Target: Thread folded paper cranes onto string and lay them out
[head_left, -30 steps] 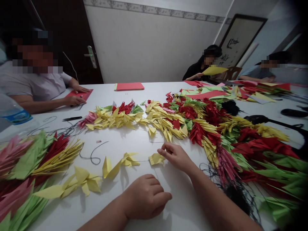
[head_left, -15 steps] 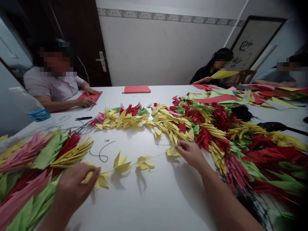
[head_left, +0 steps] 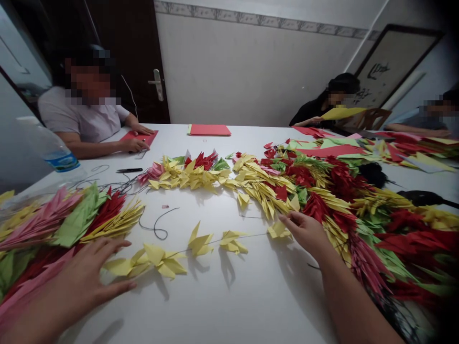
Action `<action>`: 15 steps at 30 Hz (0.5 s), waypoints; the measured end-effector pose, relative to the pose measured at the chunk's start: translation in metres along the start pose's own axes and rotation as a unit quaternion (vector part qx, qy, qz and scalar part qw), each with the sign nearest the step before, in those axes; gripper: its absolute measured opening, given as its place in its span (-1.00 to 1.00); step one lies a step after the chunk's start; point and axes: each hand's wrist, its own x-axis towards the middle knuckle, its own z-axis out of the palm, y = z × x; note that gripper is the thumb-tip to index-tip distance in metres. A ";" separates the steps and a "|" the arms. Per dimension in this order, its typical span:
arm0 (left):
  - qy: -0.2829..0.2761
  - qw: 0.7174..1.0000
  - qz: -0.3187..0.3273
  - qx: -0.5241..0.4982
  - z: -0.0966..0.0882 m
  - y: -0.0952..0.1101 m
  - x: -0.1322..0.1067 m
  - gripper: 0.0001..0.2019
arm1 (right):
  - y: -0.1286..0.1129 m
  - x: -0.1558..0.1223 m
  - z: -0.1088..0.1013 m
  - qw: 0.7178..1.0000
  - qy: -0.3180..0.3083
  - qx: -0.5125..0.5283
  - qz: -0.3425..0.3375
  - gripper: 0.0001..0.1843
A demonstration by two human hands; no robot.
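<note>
Head view: I see the left hand [head_left: 68, 282] open and flat, right by a string of yellow paper birds [head_left: 199, 245]. The right hand [head_left: 306, 234] pinches at the string's right end; I cannot tell if it holds it.

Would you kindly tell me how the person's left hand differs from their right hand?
The left hand lies open, fingers spread, while the right hand is pinched together. The left hand is beside a folded yellow paper, the right hand beside a smaller yellow piece. Both are bare, over the white table.
</note>
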 end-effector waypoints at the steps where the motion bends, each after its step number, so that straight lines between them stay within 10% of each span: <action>1: 0.000 1.000 -0.011 -0.019 0.003 -0.004 -0.003 -0.48 | 0.000 0.000 0.001 1.000 -0.002 -0.001 0.000 -0.55; 7: -0.092 0.991 -0.092 -0.040 -0.004 0.000 0.002 -0.68 | 0.000 0.000 0.003 1.000 -0.018 -0.011 0.019 -0.54; 15: -0.055 0.977 -0.205 -0.005 -0.017 0.023 0.018 -0.72 | -0.004 -0.001 0.001 1.000 -0.017 -0.016 -0.002 -0.52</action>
